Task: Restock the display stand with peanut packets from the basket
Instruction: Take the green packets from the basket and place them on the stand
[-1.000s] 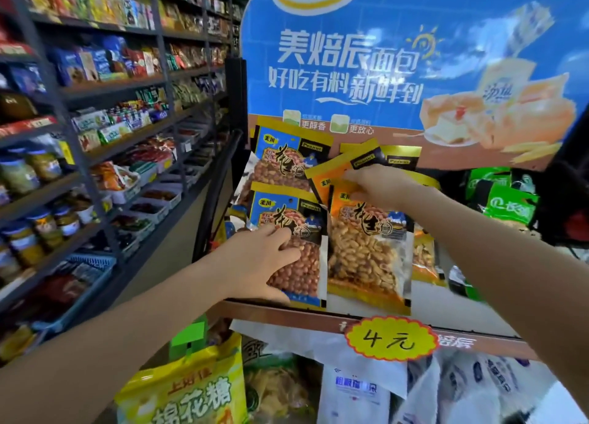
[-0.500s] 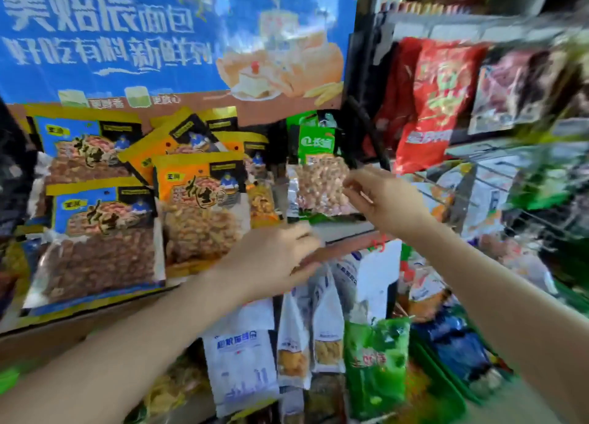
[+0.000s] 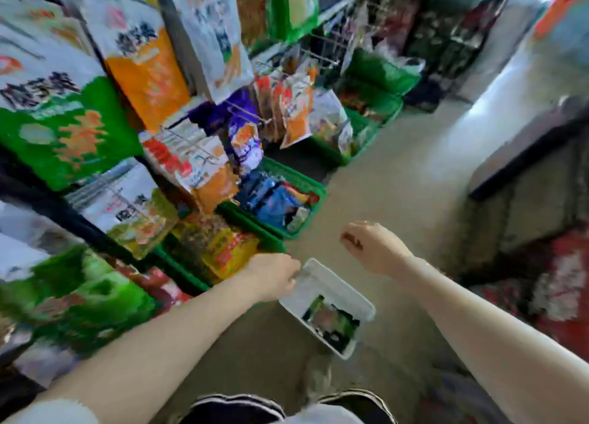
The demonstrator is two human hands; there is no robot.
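Observation:
The view is blurred and points down at the floor. A white basket (image 3: 318,280) stands there with several green and dark packets (image 3: 331,323) in its lower half. My left hand (image 3: 274,275) hangs over the basket's upper left corner, seen from the back, fingers loosely curled and holding nothing. My right hand (image 3: 373,248) hovers above and to the right of the basket, fingers bent downward, also empty. The peanut display shelf is out of view.
Green crates (image 3: 306,184) full of snack bags line the floor along the shelving on the left. Large hanging bags (image 3: 143,66) fill the racks above them. A grey counter (image 3: 526,156) stands on the right, with bare floor (image 3: 398,175) between.
My head has swung right and down, from the peanut shelf to the floor basket. Both hands have left the packets on the shelf and dropped toward the basket.

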